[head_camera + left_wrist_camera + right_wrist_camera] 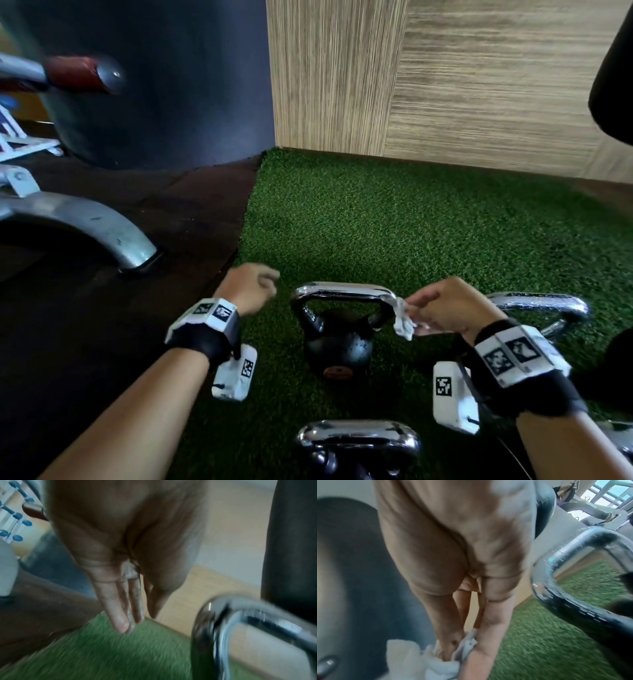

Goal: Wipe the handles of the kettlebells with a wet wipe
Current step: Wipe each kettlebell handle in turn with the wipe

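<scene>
— Where is the wet wipe [404,320] kept?
— It is pinched in the fingers of the right hand [445,306], right at the shiny handle [344,291] of the middle kettlebell [337,346], which is stood on the green grass mat [394,219].
— And the left hand [248,289]?
— Nothing is held in it. Its fingers [118,609] are seen straight and loose, just beside that handle.
— Are more kettlebells seen?
— Yes, one nearer [358,442] and one at the right [541,305].

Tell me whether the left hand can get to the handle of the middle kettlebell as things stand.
Probably yes. The left hand hovers empty just left of the middle kettlebell's chrome handle, with only turf between them. The right hand holds the wet wipe at the handle's far right corner, leaving the left end free.
</scene>
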The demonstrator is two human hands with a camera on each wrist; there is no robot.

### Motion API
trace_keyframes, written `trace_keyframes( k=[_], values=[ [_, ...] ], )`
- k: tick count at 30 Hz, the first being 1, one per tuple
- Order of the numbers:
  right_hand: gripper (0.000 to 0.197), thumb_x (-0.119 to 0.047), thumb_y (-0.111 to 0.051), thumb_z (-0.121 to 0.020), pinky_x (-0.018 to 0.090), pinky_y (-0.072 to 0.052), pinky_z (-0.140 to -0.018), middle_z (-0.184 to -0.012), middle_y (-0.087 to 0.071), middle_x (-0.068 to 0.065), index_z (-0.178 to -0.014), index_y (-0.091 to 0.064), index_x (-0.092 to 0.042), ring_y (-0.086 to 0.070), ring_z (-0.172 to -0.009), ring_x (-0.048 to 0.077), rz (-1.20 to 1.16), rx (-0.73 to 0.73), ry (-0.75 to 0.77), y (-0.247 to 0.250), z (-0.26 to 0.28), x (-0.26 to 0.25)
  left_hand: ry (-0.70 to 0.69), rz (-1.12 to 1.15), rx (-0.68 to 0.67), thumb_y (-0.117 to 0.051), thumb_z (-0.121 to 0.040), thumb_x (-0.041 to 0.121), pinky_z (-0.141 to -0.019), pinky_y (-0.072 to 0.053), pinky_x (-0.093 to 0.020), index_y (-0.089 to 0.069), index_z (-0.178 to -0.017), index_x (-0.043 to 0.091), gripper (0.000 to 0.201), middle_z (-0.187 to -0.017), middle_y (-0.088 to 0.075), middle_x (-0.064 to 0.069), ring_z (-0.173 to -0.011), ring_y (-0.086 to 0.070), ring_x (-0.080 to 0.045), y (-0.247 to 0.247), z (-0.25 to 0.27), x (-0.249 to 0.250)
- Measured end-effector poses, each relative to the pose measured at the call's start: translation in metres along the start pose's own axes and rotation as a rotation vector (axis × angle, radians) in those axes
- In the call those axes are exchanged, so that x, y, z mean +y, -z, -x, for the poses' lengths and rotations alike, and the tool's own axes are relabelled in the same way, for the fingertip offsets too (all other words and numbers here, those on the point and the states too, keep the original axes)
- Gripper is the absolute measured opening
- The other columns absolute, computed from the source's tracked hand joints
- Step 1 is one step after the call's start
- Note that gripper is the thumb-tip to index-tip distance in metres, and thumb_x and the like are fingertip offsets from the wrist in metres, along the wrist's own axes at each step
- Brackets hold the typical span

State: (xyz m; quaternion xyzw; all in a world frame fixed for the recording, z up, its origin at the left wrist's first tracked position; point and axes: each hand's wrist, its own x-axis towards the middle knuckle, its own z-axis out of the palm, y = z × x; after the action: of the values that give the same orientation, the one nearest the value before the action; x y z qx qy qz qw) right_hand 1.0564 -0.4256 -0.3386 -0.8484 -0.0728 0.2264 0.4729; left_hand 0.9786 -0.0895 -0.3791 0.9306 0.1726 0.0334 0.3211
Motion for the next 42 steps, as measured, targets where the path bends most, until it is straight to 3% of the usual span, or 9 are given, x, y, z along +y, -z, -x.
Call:
trace_keyframes(
  k=[3,7,19,23,26,27,32,37,42],
  values=[
    [0.014,-0.007,-0.08,-0.073,0.017,-0.056,-0.057,-0.079,-0.078,0.002,-0.083,-0.076,-0.015,-0.075,-0.067,0.013,-0.037,-0.054,0.244,0.004,0.016,-0.034,-0.148,0.235,0.189,-0.071,-0.095,0.033,-0.067,-0.061,-0.025,-0.076,-0.099,0.039,0.009,-0.079,-0.078,0.011,-0.075,-0.076,-0.012,0.03,0.003,0.025],
    [0.024,-0.005,-0.084,-0.07,0.017,-0.054,-0.055,-0.078,-0.078,0.004,-0.088,-0.069,-0.009,-0.074,-0.067,0.012,-0.178,-0.024,0.417,-0.017,0.015,-0.064,-0.156,0.527,-0.13,-0.066,-0.079,0.061,-0.083,-0.065,-0.036,-0.077,-0.104,0.022,0.047,-0.097,-0.081,0.005,-0.09,-0.079,-0.017,0.036,0.019,0.076],
    [0.026,-0.025,-0.088,-0.069,0.021,-0.048,-0.059,-0.066,-0.067,-0.006,-0.068,-0.063,-0.019,-0.058,-0.06,0.003,0.076,0.2,0.631,-0.045,0.006,-0.064,-0.17,0.957,-0.243,-0.073,-0.089,0.014,-0.069,-0.061,-0.021,-0.075,-0.116,0.005,0.028,-0.088,-0.079,-0.011,-0.076,-0.069,-0.016,0.004,0.05,0.098],
    [0.022,-0.026,-0.088,-0.073,0.014,-0.043,-0.045,-0.063,-0.07,-0.003,-0.074,-0.067,-0.02,-0.06,-0.05,0.001,0.223,-0.142,0.376,-0.02,0.003,-0.044,-0.34,0.435,0.072,-0.078,-0.088,0.03,-0.085,-0.06,-0.023,-0.078,-0.116,0.02,0.029,-0.105,-0.08,-0.001,-0.092,-0.073,-0.009,0.005,0.051,0.094],
    [0.021,-0.023,-0.088,-0.073,0.01,-0.039,-0.039,-0.06,-0.067,-0.007,-0.074,-0.067,-0.02,-0.054,-0.039,-0.007,0.523,0.063,0.164,-0.007,-0.012,-0.013,-0.556,0.118,0.252,-0.076,-0.092,0.026,-0.052,-0.041,-0.002,-0.077,-0.118,0.019,0.027,-0.108,-0.079,0.004,-0.072,-0.069,0.011,-0.008,0.06,0.104],
    [0.024,-0.025,-0.09,-0.07,0.013,-0.041,-0.043,-0.063,-0.067,-0.008,-0.076,-0.067,-0.021,-0.058,-0.044,-0.003,0.578,0.127,0.091,-0.01,-0.018,-0.001,-0.594,0.077,0.245,-0.074,-0.094,0.023,-0.067,-0.041,0.006,-0.076,-0.12,0.017,0.027,-0.108,-0.079,0.001,-0.079,-0.067,0.013,-0.014,0.061,0.108],
    [0.052,-0.012,-0.091,-0.069,0.025,-0.048,-0.046,-0.074,-0.072,0.006,-0.112,-0.064,-0.02,-0.058,-0.055,0.017,0.023,-0.152,-0.041,-0.051,-0.042,0.053,-0.521,-0.121,0.115,-0.054,-0.104,0.022,-0.086,-0.057,-0.044,-0.074,-0.109,0.011,0.024,-0.105,-0.077,-0.012,-0.097,-0.073,-0.029,-0.034,0.056,0.112],
    [0.039,-0.033,-0.094,-0.061,0.031,-0.051,-0.051,-0.065,-0.072,-0.001,-0.092,-0.071,-0.024,-0.063,-0.055,0.015,-0.031,0.007,0.049,-0.071,-0.058,0.08,-0.578,-0.319,0.148,-0.046,-0.103,0.01,-0.081,-0.061,-0.039,-0.063,-0.117,0.023,0.025,-0.119,-0.072,0.003,-0.106,-0.072,-0.019,-0.038,0.067,0.105],
    [0.066,-0.064,-0.087,-0.043,0.042,-0.061,-0.079,-0.088,-0.077,-0.006,-0.102,-0.073,-0.039,-0.073,-0.087,0.016,-0.002,0.106,0.116,-0.076,-0.061,0.092,-0.511,-0.268,0.229,-0.048,-0.101,0.002,-0.067,-0.055,-0.042,-0.061,-0.094,0.014,0.02,-0.076,-0.065,-0.002,-0.072,-0.068,-0.022,-0.026,0.064,0.084]
  ],
)
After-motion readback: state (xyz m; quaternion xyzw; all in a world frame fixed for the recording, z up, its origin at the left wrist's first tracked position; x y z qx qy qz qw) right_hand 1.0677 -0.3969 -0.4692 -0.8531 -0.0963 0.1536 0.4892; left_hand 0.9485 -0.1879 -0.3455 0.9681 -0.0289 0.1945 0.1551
